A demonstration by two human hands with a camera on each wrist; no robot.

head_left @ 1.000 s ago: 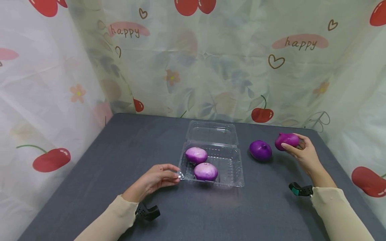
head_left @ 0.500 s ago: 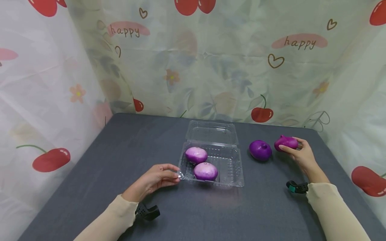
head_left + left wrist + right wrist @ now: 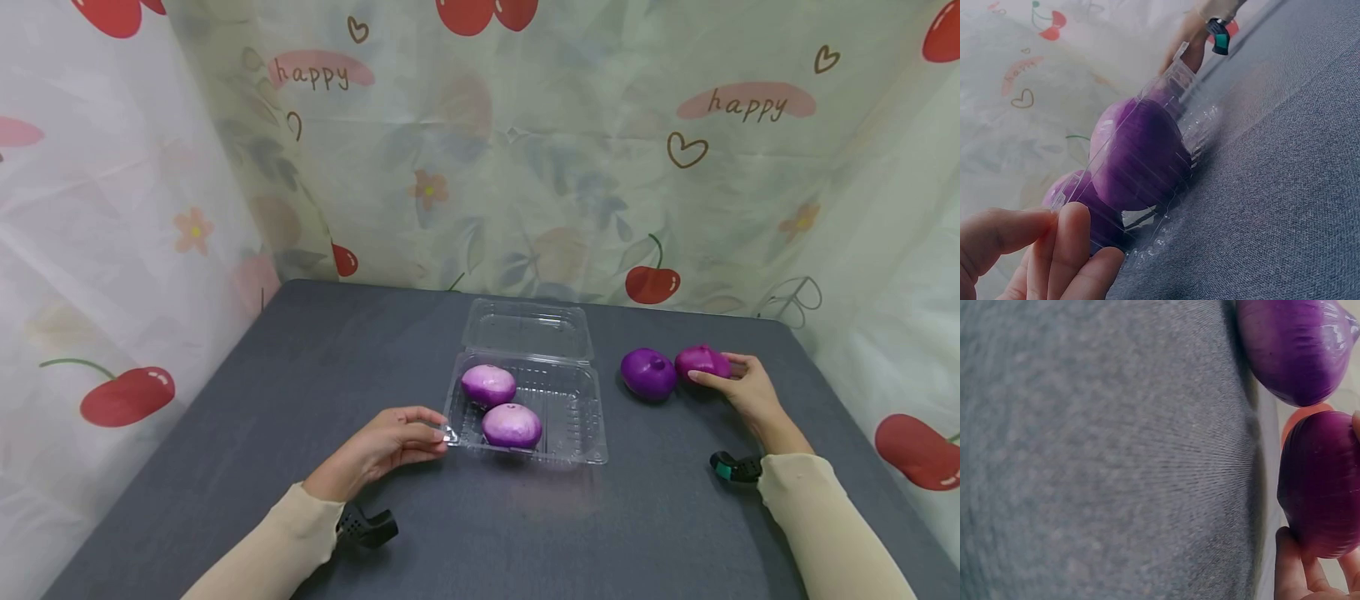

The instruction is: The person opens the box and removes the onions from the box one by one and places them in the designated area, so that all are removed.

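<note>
My left hand [image 3: 386,446] pinches the near left corner of a clear plastic clamshell box [image 3: 573,417], its lid [image 3: 528,329] folded back flat behind it. Inside, toward the left, lie two purple onions, a rear onion [image 3: 488,385] and a front onion [image 3: 512,427]. On the right, my right hand [image 3: 753,396] grips a reddish-purple onion [image 3: 701,364] between thumb and fingers. Right beside it, on its left, a darker purple onion [image 3: 648,374] rests on the table. The right wrist view has the held onion [image 3: 1322,484] slightly off the cloth.
A dark grey cloth covers the table [image 3: 555,533]. Behind and at both sides hangs a pale curtain [image 3: 510,167] with cherries, hearts and writing. Black wrist cameras sit under the left wrist [image 3: 367,527] and the right wrist [image 3: 735,467].
The right hand has brought its onion down and to the left, close beside the darker onion. My left hand and the box have stayed in place.
</note>
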